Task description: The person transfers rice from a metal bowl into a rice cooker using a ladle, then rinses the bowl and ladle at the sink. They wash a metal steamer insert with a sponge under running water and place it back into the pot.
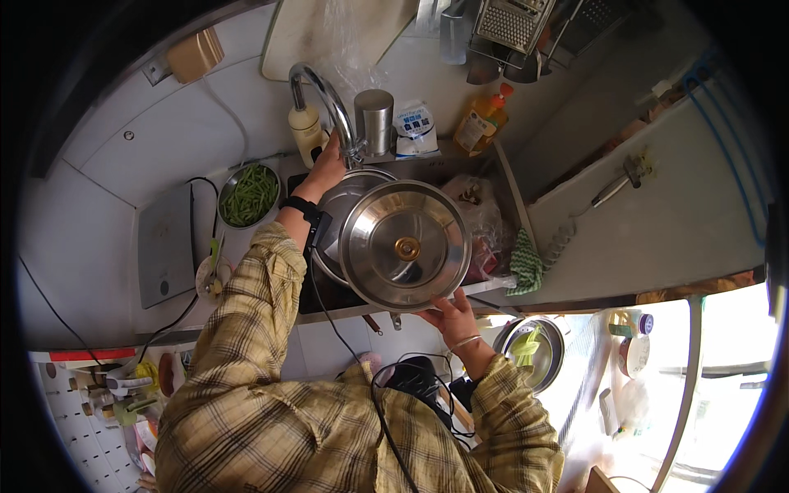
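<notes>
My right hand (455, 319) grips the near rim of a round stainless-steel pot lid (376, 265). A brass-coloured knob or fitting (407, 249) sits at the lid's centre. My left hand (327, 169) reaches to the base of the chrome faucet (336, 101); its fingertips are partly hidden there, so their grip is unclear. Beneath the lid, a metal basin (330, 209) shows in the sink, mostly covered by lid and forearm. To the lid's right, a clear plastic bag (484, 222) with contents I cannot make out lies in the sink.
A bowl of cut green beans (249, 196) stands left of the sink, near a grey flat panel (165, 243). Behind the sink are a metal canister (373, 123), a white packet (416, 130) and an orange soap bottle (481, 123). A green cloth (526, 264) drapes over the right edge.
</notes>
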`<control>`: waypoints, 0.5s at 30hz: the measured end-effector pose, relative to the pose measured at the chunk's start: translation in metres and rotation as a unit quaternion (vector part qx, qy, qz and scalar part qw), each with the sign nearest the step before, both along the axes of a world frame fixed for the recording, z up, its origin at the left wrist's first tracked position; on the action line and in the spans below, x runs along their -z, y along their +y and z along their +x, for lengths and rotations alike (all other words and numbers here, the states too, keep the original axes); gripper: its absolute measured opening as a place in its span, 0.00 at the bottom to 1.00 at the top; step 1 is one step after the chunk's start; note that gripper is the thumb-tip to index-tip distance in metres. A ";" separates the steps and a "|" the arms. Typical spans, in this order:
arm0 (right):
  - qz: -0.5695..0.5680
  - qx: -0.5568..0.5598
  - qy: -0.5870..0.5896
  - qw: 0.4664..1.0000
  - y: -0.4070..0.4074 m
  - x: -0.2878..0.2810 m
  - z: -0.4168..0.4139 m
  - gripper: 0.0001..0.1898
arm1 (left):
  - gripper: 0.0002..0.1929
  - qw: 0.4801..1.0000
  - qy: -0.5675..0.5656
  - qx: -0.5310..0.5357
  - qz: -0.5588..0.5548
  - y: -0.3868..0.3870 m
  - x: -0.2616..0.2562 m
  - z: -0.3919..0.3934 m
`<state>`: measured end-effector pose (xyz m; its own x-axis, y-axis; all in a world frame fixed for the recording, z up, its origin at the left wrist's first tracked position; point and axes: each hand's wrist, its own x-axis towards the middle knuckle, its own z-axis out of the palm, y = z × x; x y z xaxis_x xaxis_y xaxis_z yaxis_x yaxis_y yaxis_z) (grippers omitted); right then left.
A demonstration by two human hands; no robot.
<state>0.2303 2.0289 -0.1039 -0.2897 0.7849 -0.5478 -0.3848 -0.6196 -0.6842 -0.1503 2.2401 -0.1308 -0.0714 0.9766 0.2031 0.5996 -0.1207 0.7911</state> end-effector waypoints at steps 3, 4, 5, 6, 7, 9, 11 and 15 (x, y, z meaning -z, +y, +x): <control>-0.006 -0.016 0.015 1.000 0.017 0.009 -0.001 0.24 | 0.31 0.992 0.065 0.051 -0.092 0.000 -0.030 0.001; -0.028 -0.016 0.016 0.999 0.024 0.013 -0.002 0.26 | 0.29 0.991 0.110 0.056 -0.049 -0.004 -0.038 0.004; -0.014 -0.032 0.016 0.999 0.032 0.016 -0.002 0.26 | 0.28 0.994 0.085 0.052 -0.037 -0.009 -0.045 0.007; -0.012 -0.045 0.015 0.999 0.040 0.020 -0.003 0.26 | 0.28 0.993 0.070 0.052 -0.084 -0.008 -0.055 0.006; -0.009 -0.059 0.016 0.998 0.048 0.023 -0.004 0.27 | 0.28 0.989 0.059 0.052 -0.127 -0.009 -0.063 0.006; -0.017 -0.081 0.043 0.996 0.066 0.026 -0.003 0.28 | 0.19 0.988 0.088 0.091 -0.085 -0.013 -0.072 0.010; -0.015 -0.102 0.065 0.993 0.084 0.028 -0.004 0.28 | 0.20 0.979 0.120 0.080 -0.143 -0.017 -0.076 0.011; -0.020 -0.136 0.048 0.989 0.110 0.031 -0.010 0.30 | 0.33 0.970 0.067 0.033 -0.233 -0.020 -0.074 0.015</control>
